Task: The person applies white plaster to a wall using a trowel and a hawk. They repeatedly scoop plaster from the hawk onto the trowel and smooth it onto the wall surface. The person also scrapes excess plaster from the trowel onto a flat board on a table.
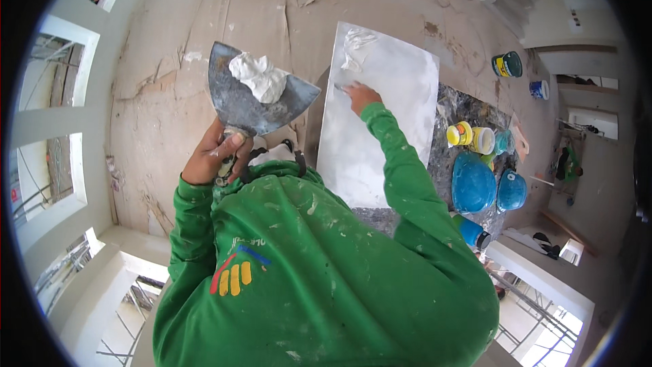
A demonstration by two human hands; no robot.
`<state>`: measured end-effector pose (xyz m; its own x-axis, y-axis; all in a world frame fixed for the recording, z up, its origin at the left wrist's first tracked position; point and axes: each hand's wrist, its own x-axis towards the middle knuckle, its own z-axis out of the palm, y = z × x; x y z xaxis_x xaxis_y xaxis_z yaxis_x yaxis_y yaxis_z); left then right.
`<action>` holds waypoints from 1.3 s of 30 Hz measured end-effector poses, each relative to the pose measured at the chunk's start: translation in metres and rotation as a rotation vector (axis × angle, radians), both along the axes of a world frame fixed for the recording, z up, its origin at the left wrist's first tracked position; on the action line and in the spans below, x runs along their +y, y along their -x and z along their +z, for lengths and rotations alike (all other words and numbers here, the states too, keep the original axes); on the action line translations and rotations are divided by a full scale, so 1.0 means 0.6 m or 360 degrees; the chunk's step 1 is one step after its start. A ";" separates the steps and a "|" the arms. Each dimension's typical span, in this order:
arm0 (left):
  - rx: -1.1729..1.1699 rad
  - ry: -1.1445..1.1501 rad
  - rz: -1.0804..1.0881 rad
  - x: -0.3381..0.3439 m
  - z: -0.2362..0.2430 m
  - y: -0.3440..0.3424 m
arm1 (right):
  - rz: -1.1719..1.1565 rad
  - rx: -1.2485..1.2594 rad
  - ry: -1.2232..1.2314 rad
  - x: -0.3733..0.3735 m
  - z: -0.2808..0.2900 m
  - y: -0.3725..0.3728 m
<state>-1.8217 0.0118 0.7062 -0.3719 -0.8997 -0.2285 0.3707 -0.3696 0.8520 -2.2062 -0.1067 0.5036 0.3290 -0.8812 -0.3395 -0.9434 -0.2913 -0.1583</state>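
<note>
Head view shows a person in a green, paint-spotted top looking down at both hands. The left hand is closed tight around the handle of a wide metal scraper. The scraper's flat blade sticks up above the hand, and a lump of white paste sits on the top part of the blade, away from the fingers.

The right hand reaches out to a white board. Its fingers are pinched together on a small tool whose tip touches the board near the board's top left corner. A smear of white paste lies on the board just above this hand. The tool is too small to tell what kind it is.

The white board lies on a dark, speckled bench. It covers the left part of the bench. On the right part of the bench stand a yellow jar and a white tub, just beside each other. Below them, near the right edge of the bench, lie two blue hard hats, side by side. A blue bottle lies at the near edge of the bench, close to the person's right elbow.

On the floor past the bench stand a green can and a small blue tub, well apart from both hands.
</note>
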 end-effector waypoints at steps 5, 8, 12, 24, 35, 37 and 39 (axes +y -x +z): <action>0.0105 -0.0042 -0.0093 0.011 -0.017 -0.043 | 0.0148 0.0008 -0.0128 0.228 0.045 0.017; 0.0129 -0.0092 -0.0114 0.017 -0.026 -0.062 | 0.0030 -0.0201 -0.0297 0.302 0.098 0.011; 0.0279 -0.0128 -0.0199 0.006 -0.029 -0.079 | -0.0255 -0.0853 0.0003 0.238 0.222 -0.059; 0.0873 -0.0117 -0.0698 -0.010 -0.013 -0.346 | 0.0652 -0.1411 0.0687 0.153 0.473 -0.556; -0.1856 0.1229 0.1060 0.143 -0.050 -0.723 | -0.0277 -0.2133 -0.0989 0.121 0.337 -0.997; -0.2115 0.1312 0.1259 0.173 -0.059 -0.770 | -0.0797 -0.2558 -0.2293 0.149 0.343 -1.079; -0.2322 0.1318 0.1371 0.204 -0.081 -0.808 | -0.0410 -0.2196 -0.2046 0.154 0.363 -1.153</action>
<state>-1.3371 0.1340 0.6574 0.2396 -0.7431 0.6248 -0.8759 0.1122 0.4693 -1.5142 -0.0143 0.7216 0.8250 -0.4099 -0.3891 0.0165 0.7057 -0.7083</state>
